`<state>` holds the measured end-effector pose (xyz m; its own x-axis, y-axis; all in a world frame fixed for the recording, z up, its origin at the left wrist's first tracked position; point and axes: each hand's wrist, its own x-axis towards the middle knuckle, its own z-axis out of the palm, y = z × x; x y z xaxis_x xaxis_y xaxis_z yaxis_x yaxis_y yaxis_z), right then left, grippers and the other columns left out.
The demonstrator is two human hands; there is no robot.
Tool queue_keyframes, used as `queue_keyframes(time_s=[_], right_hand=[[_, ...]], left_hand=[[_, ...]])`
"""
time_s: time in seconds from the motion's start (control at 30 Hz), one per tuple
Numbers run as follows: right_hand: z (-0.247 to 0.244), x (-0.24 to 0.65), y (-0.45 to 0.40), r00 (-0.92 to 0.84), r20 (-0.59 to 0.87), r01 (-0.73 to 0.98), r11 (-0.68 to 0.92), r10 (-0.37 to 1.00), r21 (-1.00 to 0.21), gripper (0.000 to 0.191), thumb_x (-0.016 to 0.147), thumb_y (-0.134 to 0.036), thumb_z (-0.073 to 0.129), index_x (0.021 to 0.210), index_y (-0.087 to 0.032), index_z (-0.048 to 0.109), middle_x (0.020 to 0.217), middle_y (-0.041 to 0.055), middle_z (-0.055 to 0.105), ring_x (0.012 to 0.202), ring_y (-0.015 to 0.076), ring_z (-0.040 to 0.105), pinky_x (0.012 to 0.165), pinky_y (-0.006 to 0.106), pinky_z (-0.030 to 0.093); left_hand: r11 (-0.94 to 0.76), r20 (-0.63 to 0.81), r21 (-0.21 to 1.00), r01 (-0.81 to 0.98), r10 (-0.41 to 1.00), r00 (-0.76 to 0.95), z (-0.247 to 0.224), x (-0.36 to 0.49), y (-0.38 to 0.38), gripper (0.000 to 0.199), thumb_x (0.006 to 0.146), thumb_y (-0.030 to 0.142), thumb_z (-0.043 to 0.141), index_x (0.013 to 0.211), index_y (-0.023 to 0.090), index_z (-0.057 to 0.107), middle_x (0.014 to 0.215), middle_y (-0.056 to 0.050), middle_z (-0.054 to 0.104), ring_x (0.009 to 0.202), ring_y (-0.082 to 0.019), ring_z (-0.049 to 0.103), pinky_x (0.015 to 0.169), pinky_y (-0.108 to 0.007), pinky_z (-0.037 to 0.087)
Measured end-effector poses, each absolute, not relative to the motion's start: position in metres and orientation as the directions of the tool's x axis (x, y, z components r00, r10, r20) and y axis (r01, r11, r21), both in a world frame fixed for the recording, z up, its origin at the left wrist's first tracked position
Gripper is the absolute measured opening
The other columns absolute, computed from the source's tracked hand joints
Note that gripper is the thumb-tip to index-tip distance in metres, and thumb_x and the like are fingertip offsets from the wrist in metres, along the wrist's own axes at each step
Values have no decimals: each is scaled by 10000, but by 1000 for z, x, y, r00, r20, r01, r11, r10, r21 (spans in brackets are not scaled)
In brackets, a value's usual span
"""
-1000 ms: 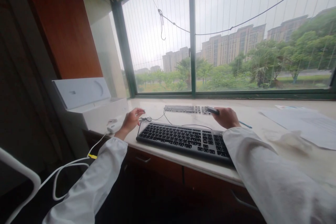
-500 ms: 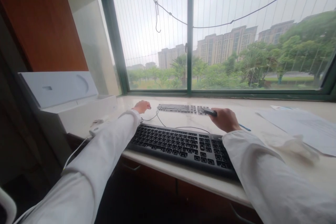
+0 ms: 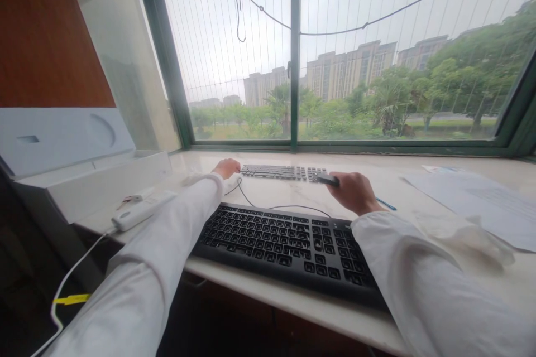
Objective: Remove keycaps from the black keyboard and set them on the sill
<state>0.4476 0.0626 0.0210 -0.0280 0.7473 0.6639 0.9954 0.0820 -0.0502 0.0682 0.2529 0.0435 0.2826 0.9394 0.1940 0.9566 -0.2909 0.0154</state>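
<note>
A black keyboard [image 3: 268,237] with bare key sockets lies slantwise along the front of the pale counter. Behind it, loose keycaps [image 3: 272,172] are laid out in rows. At the left end of these rows is my left hand [image 3: 226,168], its fingers closed; a small dark spot shows at the fingertips, too small to name. My right hand [image 3: 355,192] grips a dark-handled tool [image 3: 327,179], its far end over the right end of the rows. What that end is like is not clear. The keyboard's cable [image 3: 247,196] loops between keyboard and keycaps.
An opened white box [image 3: 113,178] stands at the left, beside a white power strip [image 3: 140,211] with a cord. To the right lie paper sheets [image 3: 473,195], crumpled clear plastic [image 3: 473,237] and a thin blue stick [image 3: 386,203]. A window [image 3: 293,148] borders the counter's back.
The view has shifted, so the scene sits further left and more of the power strip shows. My left hand is now closer to the left end of the keycaps. My right hand keeps its grip.
</note>
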Motion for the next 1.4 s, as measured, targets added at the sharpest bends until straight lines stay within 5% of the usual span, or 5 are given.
queue_keyframes(time_s=[0.47, 0.93, 1.4], right_hand=[[24, 445, 59, -22, 651, 994, 89, 759, -70, 308, 875, -367, 468, 752, -218, 708, 683, 71, 700, 604, 187, 587, 565, 282, 277], [26, 444, 57, -26, 640, 995, 83, 768, -58, 320, 874, -347, 431, 737, -227, 693, 703, 61, 703, 619, 190, 590, 568, 278, 259], [27, 444, 58, -35, 646, 997, 69, 762, -27, 322, 874, -353, 429, 775, -231, 710, 718, 68, 706, 622, 195, 598, 569, 282, 267]], left_hand=[[-315, 164, -53, 948, 933, 320, 37, 71, 260, 183, 842, 218, 604, 946, 214, 755, 920, -87, 733, 843, -204, 663, 803, -260, 443], [-304, 199, -128, 944, 925, 325, 30, 75, 265, 273, 839, 111, 535, 985, 220, 738, 1058, -84, 718, 932, -204, 662, 844, -271, 480], [-235, 302, -51, 971, 923, 239, 64, 60, 239, 313, 860, 85, 492, 1018, 218, 728, 1053, -49, 728, 957, -174, 656, 870, -253, 477]])
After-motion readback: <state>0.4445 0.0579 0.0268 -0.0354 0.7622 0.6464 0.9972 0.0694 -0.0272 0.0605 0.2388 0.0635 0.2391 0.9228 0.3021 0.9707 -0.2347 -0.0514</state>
